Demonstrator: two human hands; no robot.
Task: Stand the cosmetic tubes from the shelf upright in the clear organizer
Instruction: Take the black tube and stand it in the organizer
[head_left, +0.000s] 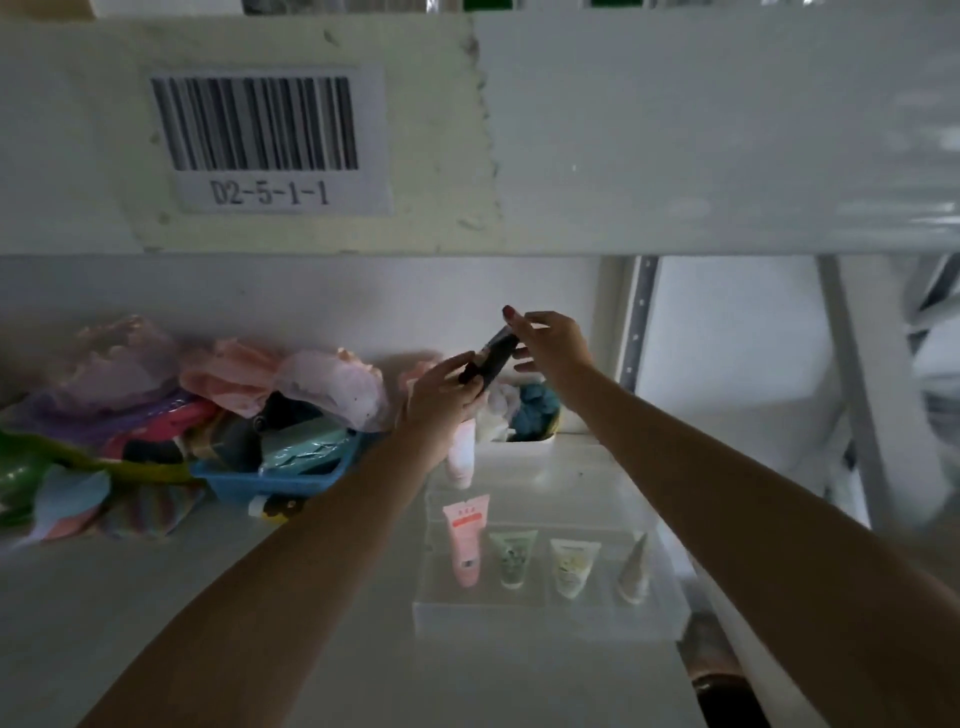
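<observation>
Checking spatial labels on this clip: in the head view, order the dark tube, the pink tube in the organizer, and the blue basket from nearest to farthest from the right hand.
1. Dark tube, touching the right hand.
2. Pink tube, below, standing in the organizer's front row.
3. Blue basket, far left on the shelf.

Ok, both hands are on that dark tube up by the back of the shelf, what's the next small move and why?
Probably bring the dark tube, held between the left hand and right hand, down toward the clear organizer. Four tubes already stand in its front row, and the dark one is tilted above it, not yet placed.
</observation>
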